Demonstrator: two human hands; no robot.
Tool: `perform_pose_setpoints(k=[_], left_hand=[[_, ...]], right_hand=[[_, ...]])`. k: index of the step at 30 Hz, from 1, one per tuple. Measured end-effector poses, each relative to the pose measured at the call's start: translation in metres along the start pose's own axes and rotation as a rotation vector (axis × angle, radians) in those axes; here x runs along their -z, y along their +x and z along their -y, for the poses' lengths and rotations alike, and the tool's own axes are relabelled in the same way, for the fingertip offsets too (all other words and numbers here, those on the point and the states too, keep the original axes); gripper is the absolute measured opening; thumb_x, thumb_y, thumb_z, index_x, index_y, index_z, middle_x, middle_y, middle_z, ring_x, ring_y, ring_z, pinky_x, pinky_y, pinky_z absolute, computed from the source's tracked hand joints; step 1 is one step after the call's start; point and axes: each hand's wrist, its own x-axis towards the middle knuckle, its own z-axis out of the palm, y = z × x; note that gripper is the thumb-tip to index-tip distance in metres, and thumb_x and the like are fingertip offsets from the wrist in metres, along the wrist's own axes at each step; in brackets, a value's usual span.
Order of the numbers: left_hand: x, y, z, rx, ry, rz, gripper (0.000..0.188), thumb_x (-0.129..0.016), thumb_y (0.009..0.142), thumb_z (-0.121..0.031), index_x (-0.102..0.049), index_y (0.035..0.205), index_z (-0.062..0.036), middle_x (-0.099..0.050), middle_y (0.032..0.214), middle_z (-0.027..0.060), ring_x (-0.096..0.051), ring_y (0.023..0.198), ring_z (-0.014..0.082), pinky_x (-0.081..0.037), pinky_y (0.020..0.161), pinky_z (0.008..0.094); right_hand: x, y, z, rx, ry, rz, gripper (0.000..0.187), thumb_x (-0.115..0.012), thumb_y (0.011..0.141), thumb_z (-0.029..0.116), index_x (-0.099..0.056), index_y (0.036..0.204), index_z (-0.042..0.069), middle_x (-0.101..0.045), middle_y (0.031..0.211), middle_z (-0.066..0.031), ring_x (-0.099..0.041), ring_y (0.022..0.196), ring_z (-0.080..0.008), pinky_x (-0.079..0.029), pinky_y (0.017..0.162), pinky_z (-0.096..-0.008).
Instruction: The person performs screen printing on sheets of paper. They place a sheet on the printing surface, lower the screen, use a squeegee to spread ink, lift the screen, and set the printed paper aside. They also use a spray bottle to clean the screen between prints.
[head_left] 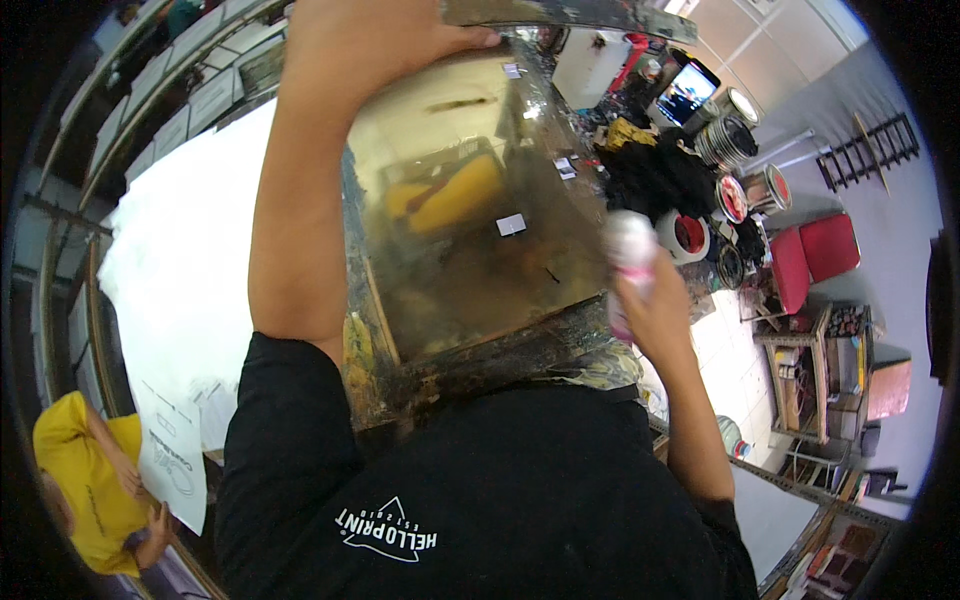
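In my right hand [655, 310] is a white and pink spray can [632, 262], upright and smeared by motion, beside the right edge of a glass-topped work table [450, 300]. My left arm reaches forward across the table's left side. At the top, my left hand [385, 40] grips a dark, stained bar [590, 20], its thumb stretched along the near edge; the other fingers are out of sight. Yellow shapes and a dark brown patch show on the glossy glass. A small white card [511, 225] lies on it, with smaller pale tabs along the right side.
White sheets [190, 260] spread to the left. Right of the table crowd ink tins [725, 140], a black cloth [655, 175], a white tub [688, 238] and a lit phone [688, 93]. A red chair [815, 255] stands farther right. Lower left, a person in yellow [95, 480] handles a printed sheet.
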Motion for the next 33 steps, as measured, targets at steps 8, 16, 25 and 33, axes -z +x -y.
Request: perform_pose_setpoints(k=[8, 16, 25, 33], left_hand=[[-0.014, -0.002, 0.005, -0.047, 0.038, -0.061, 0.079, -0.080, 0.082, -0.058, -0.057, 0.142, -0.0110, -0.068, 0.112, 0.0054, -0.061, 0.108, 0.0194, -0.047, 0.101, 0.0360], [-0.014, 0.001, 0.007, -0.055, 0.037, -0.080, 0.082, -0.080, 0.081, -0.061, -0.058, 0.141, -0.0112, -0.068, 0.110, 0.0062, -0.062, 0.108, 0.0202, -0.049, 0.098, 0.0365], [-0.014, 0.002, 0.005, 0.003, -0.018, -0.087, 0.072, -0.083, 0.079, -0.053, -0.065, 0.133, -0.0080, -0.069, 0.107, 0.0101, -0.063, 0.106, 0.0243, -0.050, 0.097, 0.0384], [-0.071, 0.025, 0.049, -0.221, 0.021, -0.302, 0.081, -0.085, 0.076, -0.052, -0.060, 0.145, -0.0153, -0.069, 0.134, 0.0120, -0.066, 0.122, 0.0302, -0.051, 0.106, 0.0414]], right_hand=[[-0.122, 0.196, 0.070, 0.527, -0.621, 0.040, 0.043, -0.066, 0.090, 0.039, -0.066, 0.125, 0.014, -0.065, 0.115, -0.0137, -0.062, 0.118, -0.0362, -0.053, 0.087, -0.0603], [-0.125, 0.229, 0.115, 0.491, -0.908, 0.310, 0.042, -0.065, 0.094, 0.032, -0.066, 0.132, 0.016, -0.067, 0.127, -0.0156, -0.065, 0.119, -0.0327, -0.050, 0.091, -0.0594], [-0.074, 0.128, 0.001, 0.266, 0.159, 0.017, 0.059, -0.073, 0.094, 0.029, -0.047, 0.138, 0.000, -0.061, 0.131, -0.0260, -0.059, 0.124, -0.0426, -0.047, 0.106, -0.0478], [0.075, -0.060, -0.034, -0.063, 0.418, -0.669, 0.058, -0.069, 0.099, 0.027, -0.042, 0.142, -0.001, -0.060, 0.129, -0.0182, -0.058, 0.121, -0.0257, -0.046, 0.104, -0.0405]])
